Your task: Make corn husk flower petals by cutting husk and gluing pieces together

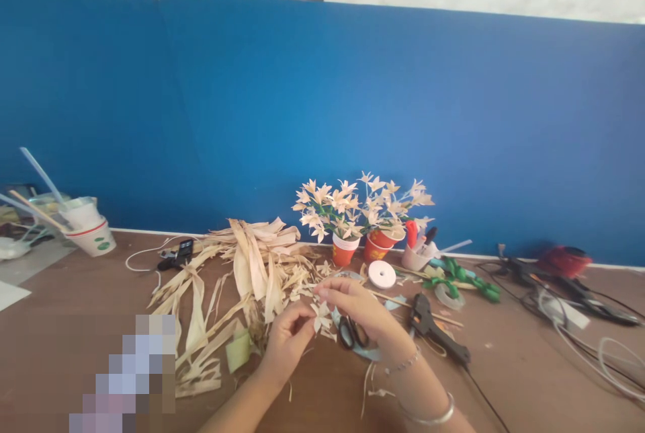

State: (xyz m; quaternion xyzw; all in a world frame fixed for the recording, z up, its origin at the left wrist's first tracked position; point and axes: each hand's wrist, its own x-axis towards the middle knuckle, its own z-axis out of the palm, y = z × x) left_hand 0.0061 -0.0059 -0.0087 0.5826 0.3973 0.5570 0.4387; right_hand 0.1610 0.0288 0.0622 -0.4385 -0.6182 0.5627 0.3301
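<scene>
A small pale flower [322, 317], with petals that look cut from dried husk, is pinched in the fingertips of my left hand [289, 344]. Just above the flower, my right hand [353, 306] has its thumb and fingers closed together; what they hold, if anything, is too small to make out. Under the right palm lie black-handled scissors [347, 332], partly covered. Dried husks [254, 271] are heaped beyond my left hand, with small scraps around. Behind the hands, similar finished flowers [340, 201] on green stems stand in red paper cups [343, 251].
A black glue gun [434, 329] with a cord lies right of my right forearm. Beyond are a white tape roll [381, 274], green ribbon [453, 278] and tangled cables [549, 292]. White cups [91, 237] stand far left. A blue panel [242, 110] backs the table.
</scene>
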